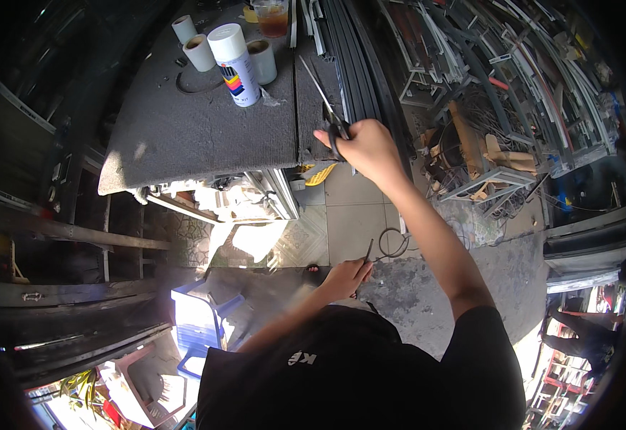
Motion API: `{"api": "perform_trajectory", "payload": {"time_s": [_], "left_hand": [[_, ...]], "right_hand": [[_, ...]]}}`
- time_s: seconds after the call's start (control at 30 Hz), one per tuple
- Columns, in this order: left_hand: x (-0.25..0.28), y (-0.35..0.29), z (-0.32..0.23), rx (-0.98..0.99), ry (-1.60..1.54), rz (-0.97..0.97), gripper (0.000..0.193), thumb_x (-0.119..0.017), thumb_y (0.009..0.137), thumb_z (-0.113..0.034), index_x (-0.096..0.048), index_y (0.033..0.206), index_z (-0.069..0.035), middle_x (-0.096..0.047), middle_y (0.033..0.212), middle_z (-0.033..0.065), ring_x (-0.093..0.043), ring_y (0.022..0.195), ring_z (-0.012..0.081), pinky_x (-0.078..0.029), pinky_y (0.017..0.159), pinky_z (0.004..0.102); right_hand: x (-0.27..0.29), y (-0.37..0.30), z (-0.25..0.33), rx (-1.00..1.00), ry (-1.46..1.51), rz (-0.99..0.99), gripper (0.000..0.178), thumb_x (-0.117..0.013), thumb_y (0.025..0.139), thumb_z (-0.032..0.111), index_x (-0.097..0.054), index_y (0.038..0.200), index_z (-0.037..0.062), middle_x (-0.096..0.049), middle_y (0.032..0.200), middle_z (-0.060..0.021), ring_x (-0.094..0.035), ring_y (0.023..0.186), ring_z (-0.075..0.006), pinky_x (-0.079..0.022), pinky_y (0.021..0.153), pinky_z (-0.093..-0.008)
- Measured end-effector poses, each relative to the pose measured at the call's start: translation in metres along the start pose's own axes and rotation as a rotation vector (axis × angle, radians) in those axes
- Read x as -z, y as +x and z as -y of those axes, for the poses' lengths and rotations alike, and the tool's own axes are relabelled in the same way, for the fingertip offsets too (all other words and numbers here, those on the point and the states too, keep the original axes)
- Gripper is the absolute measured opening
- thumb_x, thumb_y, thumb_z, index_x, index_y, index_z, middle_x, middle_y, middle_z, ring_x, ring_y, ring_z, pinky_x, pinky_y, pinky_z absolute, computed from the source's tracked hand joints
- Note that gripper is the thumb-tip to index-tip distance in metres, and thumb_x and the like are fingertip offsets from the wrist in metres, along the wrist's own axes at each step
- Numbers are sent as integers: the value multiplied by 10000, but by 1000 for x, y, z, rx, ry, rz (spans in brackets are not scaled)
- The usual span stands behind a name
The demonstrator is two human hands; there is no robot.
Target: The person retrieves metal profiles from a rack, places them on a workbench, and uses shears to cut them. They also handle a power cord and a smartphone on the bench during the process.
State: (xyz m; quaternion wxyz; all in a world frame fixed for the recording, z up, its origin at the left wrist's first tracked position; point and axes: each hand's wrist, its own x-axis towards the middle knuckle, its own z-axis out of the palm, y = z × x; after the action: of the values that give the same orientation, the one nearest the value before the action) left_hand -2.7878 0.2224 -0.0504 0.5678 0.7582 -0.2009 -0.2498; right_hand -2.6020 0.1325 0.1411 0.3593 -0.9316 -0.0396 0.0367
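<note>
My right hand [372, 149] is closed around the black handles of a pair of scissors [330, 107], over the front right edge of a grey carpet-covered table [177, 132]. The blades point away and to the left, nearly together. Close to my body, my left hand [345, 279] pinches a thin dark strip [369, 250] whose short end sticks up past the fingers. Beside it a thin dark loop [393, 244] shows against the floor; whether it joins the strip I cannot tell. A white-capped spray can [237, 72] stands on the table.
Pale rolls [198, 54] and a plastic cup of brown liquid [273, 21] stand behind the can. Long dark profiles [359, 75] run along the table's right side. Metal racks and cardboard [508, 155] fill the right. A blue-and-white plastic object [195, 315] sits at lower left.
</note>
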Motion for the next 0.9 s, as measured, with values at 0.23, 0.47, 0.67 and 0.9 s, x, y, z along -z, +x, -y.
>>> {"api": "perform_trajectory", "payload": {"time_s": [0.23, 0.47, 0.67, 0.9], "left_hand": [[25, -8, -17, -12, 94, -106, 393, -370, 1038, -302, -530, 819, -17, -576, 675, 131, -597, 672, 311, -450, 670, 406], [23, 2, 5, 22, 99, -71, 353, -385, 1031, -285, -545, 840, -34, -603, 687, 128, -620, 691, 331, -465, 663, 425], [10, 13, 20, -9, 177, 68, 323, -403, 1035, -216, -553, 972, 62, -593, 796, 124, -616, 711, 222, -498, 722, 375], [5, 29, 31, -170, 136, 71, 332, -406, 1035, -226, -548, 862, 20, -593, 710, 128, -614, 682, 270, -473, 667, 377]], "right_hand": [[-73, 94, 26, -226, -132, 60, 509, -729, 808, 479, -708, 811, -29, -718, 827, -175, -721, 804, -312, -579, 716, -383], [-91, 90, 22, 53, -256, -76, 376, -549, 951, 281, -700, 906, -60, -701, 925, -233, -714, 849, -331, -585, 717, -388], [-117, 87, 41, -117, -551, -37, 125, -648, 816, 75, -764, 830, 121, -747, 887, -67, -728, 857, -207, -571, 627, -313], [-40, 5, 7, 113, -323, -343, 249, -608, 891, 234, -692, 760, 40, -704, 803, -136, -684, 821, -278, -560, 678, -391]]}}
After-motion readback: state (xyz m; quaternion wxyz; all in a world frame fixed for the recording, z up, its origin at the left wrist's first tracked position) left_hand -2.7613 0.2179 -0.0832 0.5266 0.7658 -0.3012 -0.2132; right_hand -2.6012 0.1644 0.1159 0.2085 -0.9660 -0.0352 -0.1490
